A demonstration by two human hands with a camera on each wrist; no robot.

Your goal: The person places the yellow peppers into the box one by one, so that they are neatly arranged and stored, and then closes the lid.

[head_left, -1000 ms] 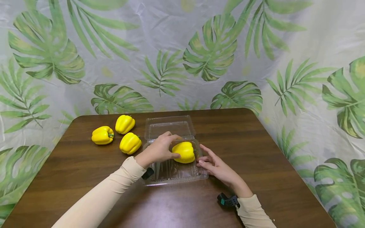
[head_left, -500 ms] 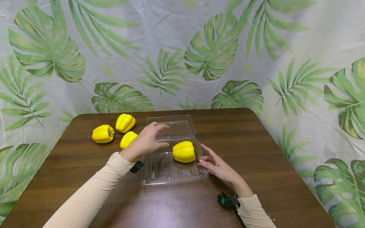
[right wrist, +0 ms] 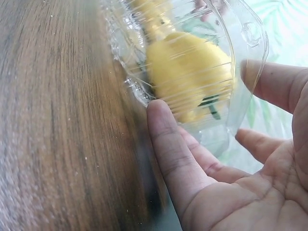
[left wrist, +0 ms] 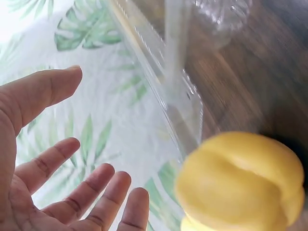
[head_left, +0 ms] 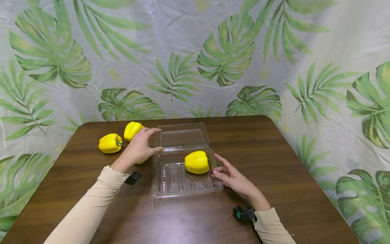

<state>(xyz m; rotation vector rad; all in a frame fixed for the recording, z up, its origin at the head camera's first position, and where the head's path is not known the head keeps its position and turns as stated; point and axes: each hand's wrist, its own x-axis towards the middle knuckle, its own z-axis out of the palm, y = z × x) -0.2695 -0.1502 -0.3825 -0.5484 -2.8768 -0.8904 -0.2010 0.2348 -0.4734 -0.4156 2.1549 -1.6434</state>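
Note:
A clear plastic clamshell container lies on the table with its lid laid back. One yellow bell pepper rests on its side in the right part of the base, its green stem showing through the wall in the right wrist view. My right hand rests against the container's right side, fingertips at the wall and thumb near the rim. Nothing is in my left hand, which is over a second bell pepper and mostly hides it in the head view. In the left wrist view, its fingers are spread beside a pepper.
Two more yellow bell peppers, one at the far left and one behind the left hand, lie on the dark wooden table. The lid extends toward the back edge. A leaf-patterned curtain hangs behind.
My left hand has let go of the pepper inside the container and moved left, over the peppers on the table. The right hand stays at the container's side.

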